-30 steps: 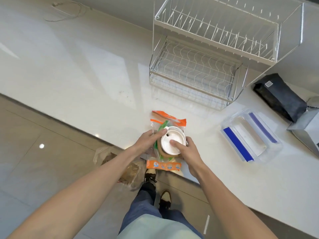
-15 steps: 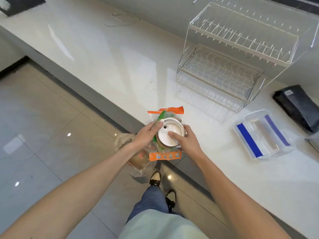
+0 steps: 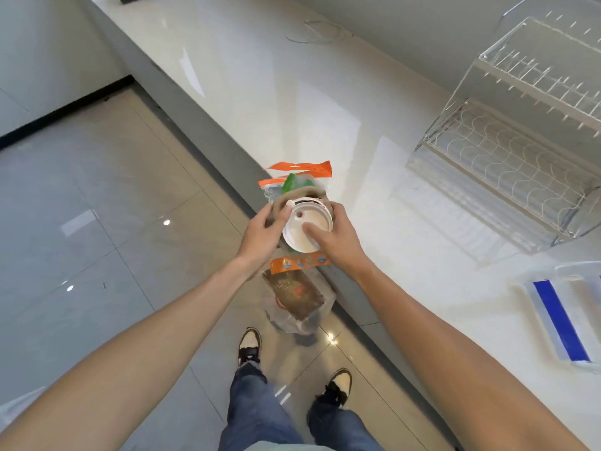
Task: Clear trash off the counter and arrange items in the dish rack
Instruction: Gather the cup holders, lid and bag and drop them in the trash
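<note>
Both hands carry a bundle of trash just past the counter's front edge: a paper cup with a white lid [image 3: 308,227], a brown cardboard cup holder [image 3: 279,203] and a clear plastic packet with orange strips [image 3: 300,169]. My left hand [image 3: 261,234] grips the bundle's left side. My right hand [image 3: 335,237] grips the right side, thumb on the lid. Below them on the floor stands a clear trash bag [image 3: 300,307] with brown waste inside. The wire dish rack [image 3: 520,151] stands bare at the far right of the white counter [image 3: 325,109].
A clear plastic container with blue strips [image 3: 566,320] lies on the counter at the right edge. A thin wire [image 3: 320,30] lies far back on the counter. Grey tiled floor spreads left. My shoes [image 3: 248,346] stand beside the trash bag.
The bundle has come off the counter toward the floor side, over the trash bag. My view has swung left, so the rack and container sit further right.
</note>
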